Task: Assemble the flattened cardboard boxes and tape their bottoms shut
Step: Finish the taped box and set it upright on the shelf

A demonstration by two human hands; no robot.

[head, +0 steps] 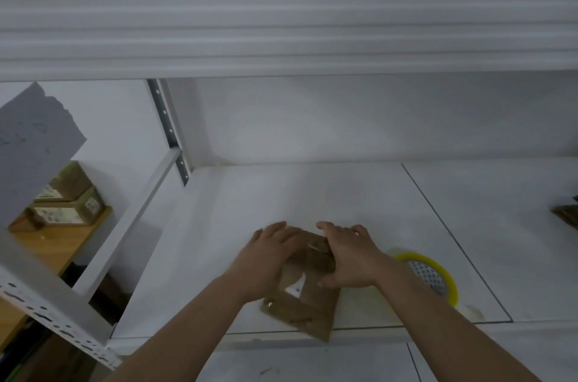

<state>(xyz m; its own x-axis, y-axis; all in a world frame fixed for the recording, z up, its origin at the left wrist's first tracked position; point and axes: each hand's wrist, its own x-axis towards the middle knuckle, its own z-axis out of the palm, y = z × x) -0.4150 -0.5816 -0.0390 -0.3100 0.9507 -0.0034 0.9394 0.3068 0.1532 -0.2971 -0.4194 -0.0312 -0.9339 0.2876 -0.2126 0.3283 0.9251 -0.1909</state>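
Observation:
A small brown cardboard box (308, 306) lies on the white shelf surface (312, 193) near its front edge, partly folded, with a small white patch showing at its middle. My left hand (269, 259) lies over the box's upper left part with its fingers spread nearly flat. My right hand (347, 256) covers the upper right part, fingers curled over the far edge and thumb pressed against the box's face. A roll of clear tape with a yellowish rim (433, 276) rests just right of my right wrist.
A white upper shelf (281, 31) juts out overhead with paper and a pen on top. A perforated metal upright (170, 131) stands at the left. Taped brown boxes (70, 203) sit on a wooden surface at far left. More cardboard (567, 214) shows at the right edge.

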